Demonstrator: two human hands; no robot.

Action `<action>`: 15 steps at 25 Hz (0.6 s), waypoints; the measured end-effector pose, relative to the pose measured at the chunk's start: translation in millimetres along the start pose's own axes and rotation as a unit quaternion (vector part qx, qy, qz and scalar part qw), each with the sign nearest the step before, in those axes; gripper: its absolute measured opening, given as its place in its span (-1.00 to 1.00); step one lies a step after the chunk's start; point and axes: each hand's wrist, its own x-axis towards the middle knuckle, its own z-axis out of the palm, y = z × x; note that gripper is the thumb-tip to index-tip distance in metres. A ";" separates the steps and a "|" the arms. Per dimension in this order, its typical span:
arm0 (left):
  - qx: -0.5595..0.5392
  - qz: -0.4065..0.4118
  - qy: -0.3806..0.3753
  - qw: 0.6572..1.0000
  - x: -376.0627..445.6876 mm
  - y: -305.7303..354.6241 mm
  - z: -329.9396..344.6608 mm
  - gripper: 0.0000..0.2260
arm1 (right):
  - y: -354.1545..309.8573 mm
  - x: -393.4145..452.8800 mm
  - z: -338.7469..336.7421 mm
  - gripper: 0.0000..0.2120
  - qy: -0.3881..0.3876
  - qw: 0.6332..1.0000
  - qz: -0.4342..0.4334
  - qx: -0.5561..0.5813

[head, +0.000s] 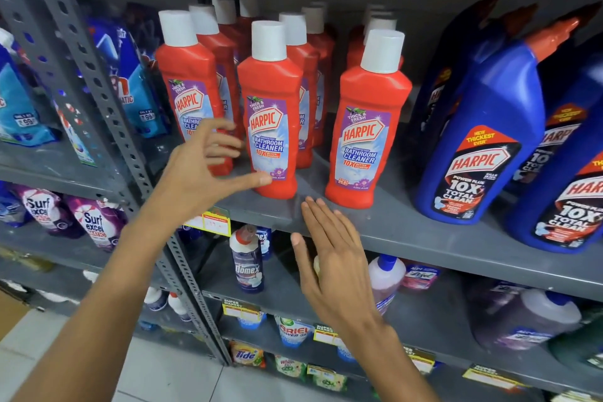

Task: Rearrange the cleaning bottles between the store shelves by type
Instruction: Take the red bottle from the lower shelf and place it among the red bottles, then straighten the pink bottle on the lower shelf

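Both hands (208,160) spread empty beside red bottles (270,114) near shelf edge (424,238).

You face a matt grey painted metal shelf (424,232) on a perforated metal upright (98,81). The red Harpic bottles (270,114) are glossy smooth plastic with white plastic caps (269,41) and shiny printed labels; the blue Harpic bottle (483,127) is glossy plastic too.
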 end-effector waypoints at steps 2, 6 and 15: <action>-0.003 0.029 0.171 0.985 -53.6 -13.6 16.5 -0.53 | 19.6 -31.9 -11.5 -0.52 0.031 0.995 -0.018 0.090; -0.046 -0.039 0.166 0.984 -156.0 -41.6 102.4 -0.70 | 75.4 -103.9 -40.5 -0.55 0.077 0.993 0.018 0.087; -0.087 -0.198 -0.070 0.974 -194.3 -24.2 298.4 -0.39 | 220.7 -200.5 -58.0 -0.52 -0.028 0.979 0.198 0.044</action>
